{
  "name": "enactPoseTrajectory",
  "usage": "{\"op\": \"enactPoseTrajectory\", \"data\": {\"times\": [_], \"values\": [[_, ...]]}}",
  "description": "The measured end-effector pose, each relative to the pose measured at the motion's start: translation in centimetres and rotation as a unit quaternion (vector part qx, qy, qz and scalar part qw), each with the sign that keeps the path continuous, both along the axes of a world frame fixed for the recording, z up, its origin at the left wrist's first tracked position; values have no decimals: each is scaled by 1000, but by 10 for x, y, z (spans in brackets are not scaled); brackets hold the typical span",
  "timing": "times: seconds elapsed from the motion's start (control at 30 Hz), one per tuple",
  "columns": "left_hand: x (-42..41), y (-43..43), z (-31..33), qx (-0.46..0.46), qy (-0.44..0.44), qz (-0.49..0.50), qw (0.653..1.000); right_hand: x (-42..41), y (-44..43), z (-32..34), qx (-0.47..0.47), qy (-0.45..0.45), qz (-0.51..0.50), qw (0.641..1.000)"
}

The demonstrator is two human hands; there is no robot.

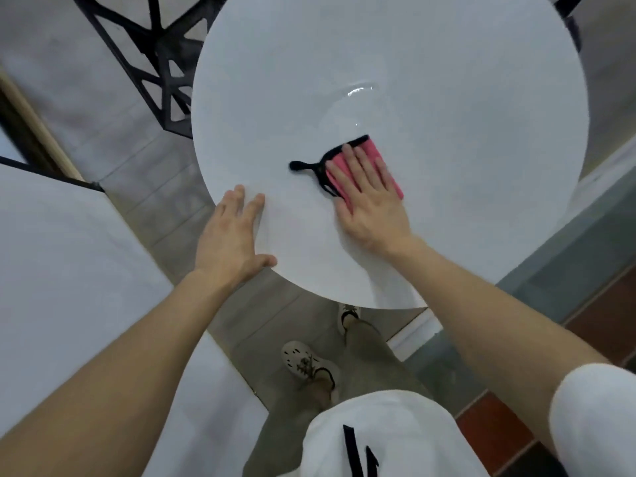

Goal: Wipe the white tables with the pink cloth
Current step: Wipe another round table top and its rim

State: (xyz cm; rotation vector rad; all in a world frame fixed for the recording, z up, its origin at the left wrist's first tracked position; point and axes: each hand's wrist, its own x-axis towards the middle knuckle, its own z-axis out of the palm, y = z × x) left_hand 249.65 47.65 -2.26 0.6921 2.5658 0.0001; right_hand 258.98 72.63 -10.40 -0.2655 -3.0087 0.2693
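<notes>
Pink cloth [374,149]: folded flat, black-edged, with a black loop [306,165] trailing to its left; lies near the round desk's middle, partly under the flat right hand [368,197].
Round desk [413,63]: white, glossy, a wet streak [359,89] just beyond the cloth.
Second desk [51,270]: white, straight-edged, at left.

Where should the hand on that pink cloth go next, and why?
Probably push the pink cloth with black edging forward toward the glinting streak on the round white table; the right hand presses flat on it, the left hand rests at the rim.

White short-sleeved top [406,432], black marking [351,449]; olive trousers [368,352]; cream clogs [301,360]
</notes>
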Motion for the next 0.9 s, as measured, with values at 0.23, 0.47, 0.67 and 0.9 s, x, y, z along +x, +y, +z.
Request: {"op": "enactPoseTrajectory", "data": {"times": [0.23,0.47,0.67,0.9], "values": [[-3,2,1,-5,2,11,1000,41,63,12,-16,-114,-194,974],[-1,6,0,-15,8,27,999,-44,40,14,-20,-73,-150,986],[0,4,0,-22,6,-10,1000,-13,-88,12,-57,-49,102,992],[-3,9,15,-63,11,-71,995,59,81,13,-11,-81,-187,979]]}}
